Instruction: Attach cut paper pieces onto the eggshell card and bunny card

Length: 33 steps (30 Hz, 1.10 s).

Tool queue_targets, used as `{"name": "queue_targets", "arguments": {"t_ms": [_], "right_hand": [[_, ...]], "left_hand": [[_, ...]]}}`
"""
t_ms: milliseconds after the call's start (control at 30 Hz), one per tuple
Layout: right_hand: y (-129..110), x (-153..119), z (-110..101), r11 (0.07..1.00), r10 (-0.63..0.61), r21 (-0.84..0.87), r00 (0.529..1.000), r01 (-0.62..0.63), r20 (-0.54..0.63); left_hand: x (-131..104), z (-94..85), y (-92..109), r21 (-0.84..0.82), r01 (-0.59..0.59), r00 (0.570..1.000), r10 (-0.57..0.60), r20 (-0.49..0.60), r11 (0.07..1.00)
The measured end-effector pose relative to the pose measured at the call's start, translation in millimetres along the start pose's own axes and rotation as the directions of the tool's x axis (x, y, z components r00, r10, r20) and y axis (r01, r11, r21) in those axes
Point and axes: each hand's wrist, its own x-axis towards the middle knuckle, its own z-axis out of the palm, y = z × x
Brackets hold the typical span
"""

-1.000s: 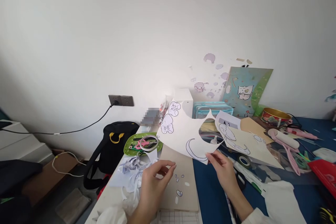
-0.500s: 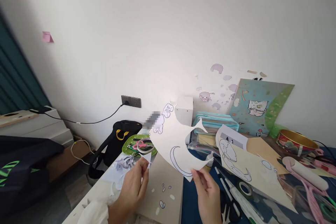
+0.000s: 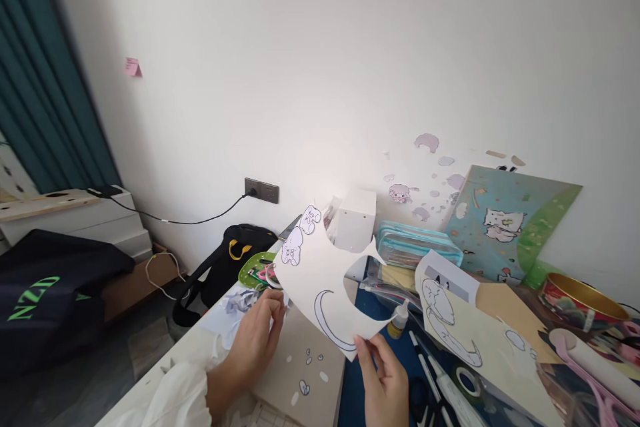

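Observation:
A white paper sheet with curved cut-outs is pinched at its lower edge by my right hand. It bears a drawn crescent and two small bear-like figures at its upper left. My left hand is closed, thumb against fingers, just left of the sheet. Only a pale sliver of a paper scrap shows at its fingertips. Crumpled paper scraps lie beyond that hand. Below the sheet, a beige board carries several small oval cut-outs.
A glue bottle, pens, black scissors and a tape roll lie to the right. Beyond are drawn cut-outs, a blue pencil case and a gold-rimmed tin. A green tray holds tools at the left.
The view has shifted slightly to the left. The paper sheet has come down a little and closer, in my right hand. The white scrap at my left fingertips is now mostly hidden.

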Motion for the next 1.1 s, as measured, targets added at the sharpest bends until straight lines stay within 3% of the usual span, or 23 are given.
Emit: {"name": "queue_targets", "arguments": {"t_ms": [333, 833, 1100], "right_hand": [[9.5, -0.5, -1.5, 0.997, 0.067, -0.052, 0.997, -0.065, 0.043], [4.4, -5.5, -6.2, 0.99, -0.122, -0.07, 0.992, 0.125, 0.041], [0.6, -6.7, -5.4, 0.996, -0.085, 0.004, 0.996, 0.085, 0.01]], "left_hand": [[-2.0, -0.7, -3.8, 0.018, -0.089, 0.994, 0.09, -0.061, 0.996], [-3.2, 0.8, -4.5, -0.028, -0.215, 0.965, 0.208, -0.16, 0.976], [-4.7, 2.2, 3.8, -0.075, -0.264, 0.954, 0.248, -0.171, 0.962]]}}
